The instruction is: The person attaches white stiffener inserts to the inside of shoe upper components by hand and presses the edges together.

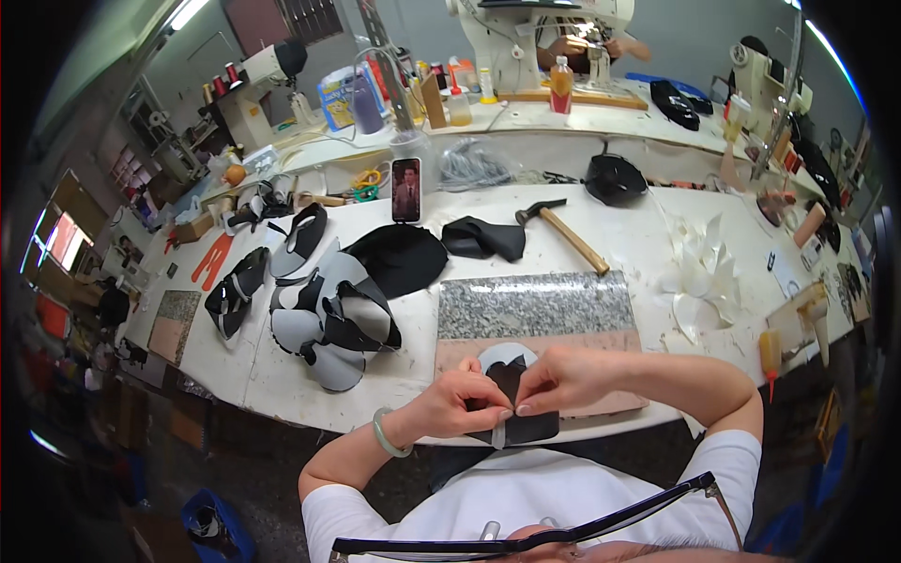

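Close in front of me, a black shoe upper [535,428] with a light grey lining lies at the front edge of the work board. My left hand [465,399] is closed on its left side, thumb and forefinger pinched at the middle. From the right, my right hand [561,377] pinches the same spot, its fingertips almost meeting the left thumb. A short whitish strip [498,434] hangs below the left fingertips. Whatever fine part sits between the fingertips is too small to make out.
Beyond the speckled stone slab [535,305] lies a hammer [574,240]. Black and grey uppers [328,314] are heaped at left, beside a black piece [399,260]. White strips [702,272] lie at right, near a glue bottle [770,355]. A phone [406,190] stands behind; another person's hands [619,47] work at a sewing machine.
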{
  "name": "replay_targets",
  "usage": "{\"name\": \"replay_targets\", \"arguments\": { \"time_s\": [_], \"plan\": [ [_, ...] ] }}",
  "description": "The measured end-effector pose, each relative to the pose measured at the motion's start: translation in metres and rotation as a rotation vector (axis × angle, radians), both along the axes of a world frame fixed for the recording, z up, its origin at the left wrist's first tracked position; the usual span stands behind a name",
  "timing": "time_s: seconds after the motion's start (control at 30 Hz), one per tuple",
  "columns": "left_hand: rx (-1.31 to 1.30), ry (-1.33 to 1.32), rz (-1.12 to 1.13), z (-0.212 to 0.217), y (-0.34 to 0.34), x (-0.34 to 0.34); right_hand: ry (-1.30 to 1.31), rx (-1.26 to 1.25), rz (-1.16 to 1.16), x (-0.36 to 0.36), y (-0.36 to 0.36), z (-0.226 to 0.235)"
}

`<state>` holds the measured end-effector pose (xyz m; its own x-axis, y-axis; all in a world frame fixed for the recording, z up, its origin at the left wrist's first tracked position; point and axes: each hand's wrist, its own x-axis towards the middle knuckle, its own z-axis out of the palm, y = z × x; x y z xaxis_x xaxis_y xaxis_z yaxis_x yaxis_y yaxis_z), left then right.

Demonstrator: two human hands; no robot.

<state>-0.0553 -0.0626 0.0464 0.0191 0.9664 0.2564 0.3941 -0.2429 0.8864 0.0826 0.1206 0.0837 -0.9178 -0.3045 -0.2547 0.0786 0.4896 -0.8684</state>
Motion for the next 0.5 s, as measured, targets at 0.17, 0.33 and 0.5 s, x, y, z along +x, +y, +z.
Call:
{"name": "replay_targets", "arguments": {
  "time_s": [0.17,0.33,0.5],
  "plan": [
    [-0.073,-0.241,-0.060,0.010,-0.010,0.000,0.450,0.122,0.018,0.017,-0.020,0.019],
    [-0.177,-0.486,-0.195,0.016,-0.004,-0.004,0.698,0.215,0.068,0.026,-0.019,0.022],
    [-0.061,0.011,-0.262,0.037,0.002,-0.006,0.473,0.041,0.116,0.034,-0.002,0.026]
  ]
}}
